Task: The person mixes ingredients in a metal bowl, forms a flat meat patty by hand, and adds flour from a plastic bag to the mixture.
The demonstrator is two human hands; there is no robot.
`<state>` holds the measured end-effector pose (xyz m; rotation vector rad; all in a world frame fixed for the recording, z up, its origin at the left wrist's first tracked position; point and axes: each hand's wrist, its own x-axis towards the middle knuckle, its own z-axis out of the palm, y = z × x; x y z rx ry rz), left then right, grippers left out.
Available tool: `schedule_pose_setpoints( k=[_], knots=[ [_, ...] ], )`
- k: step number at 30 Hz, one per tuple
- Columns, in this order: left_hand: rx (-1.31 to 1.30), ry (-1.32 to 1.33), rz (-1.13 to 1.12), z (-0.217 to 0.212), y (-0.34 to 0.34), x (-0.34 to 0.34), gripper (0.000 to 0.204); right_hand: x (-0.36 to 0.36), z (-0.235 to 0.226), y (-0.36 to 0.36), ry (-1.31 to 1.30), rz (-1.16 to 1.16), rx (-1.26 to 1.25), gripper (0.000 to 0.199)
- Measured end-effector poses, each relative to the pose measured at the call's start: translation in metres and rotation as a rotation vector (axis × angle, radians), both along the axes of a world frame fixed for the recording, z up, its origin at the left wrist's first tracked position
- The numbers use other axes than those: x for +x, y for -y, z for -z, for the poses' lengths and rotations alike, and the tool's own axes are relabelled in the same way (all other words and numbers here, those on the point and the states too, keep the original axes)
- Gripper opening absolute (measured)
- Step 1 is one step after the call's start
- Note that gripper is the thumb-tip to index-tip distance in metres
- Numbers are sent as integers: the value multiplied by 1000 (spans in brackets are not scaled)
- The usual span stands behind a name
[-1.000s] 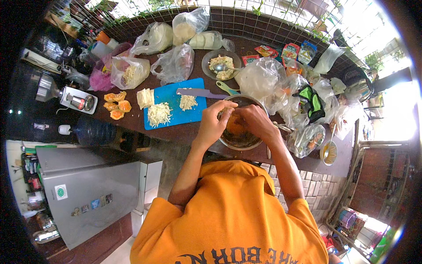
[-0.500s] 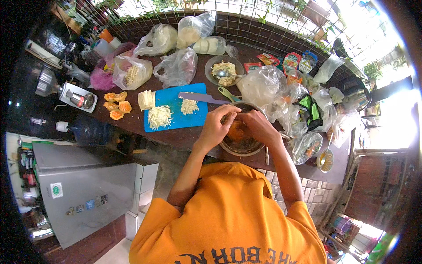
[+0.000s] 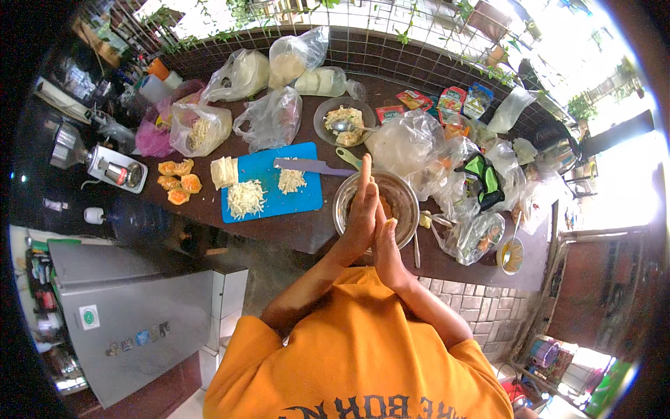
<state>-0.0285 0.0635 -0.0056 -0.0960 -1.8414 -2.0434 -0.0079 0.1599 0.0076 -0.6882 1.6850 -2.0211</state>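
Both hands are pressed palm to palm, the left hand [image 3: 363, 209] and right hand [image 3: 386, 244] raised together over the steel mixing bowl [image 3: 349, 192], fingers pointing to the far side. A moment ago they were curled down inside that bowl; now they have lifted clear and flattened against each other, so whatever orange mixture they took up is probably being squeezed or rolled between the palms, though nothing shows between them.

From largest to smallest: the dark desk [image 3: 293, 234] runs left to right across the scene. On it, left of the bowl, lies the blue cutting board [image 3: 272, 183] carrying two heaps of grated pale shreds [image 3: 246, 199] and a knife [image 3: 310, 166]. Clear plastic bags [image 3: 408, 143] crowd the right and far side. Beyond the bowl sits a glass plate [image 3: 343, 120] with a spoon. Orange fruit pieces [image 3: 178, 183] lie left of the board.
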Motion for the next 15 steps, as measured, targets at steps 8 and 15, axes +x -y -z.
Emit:
schedule_pose_setpoints(
  k=[8, 15],
  knots=[
    [-192, 54, 191, 5, -24, 30, 101, -56, -5, -4, 230, 221, -213, 98],
    [-232, 181, -12, 10, 37, -4, 77, 1, -13, 5, 494, 39, -382, 108]
  ],
)
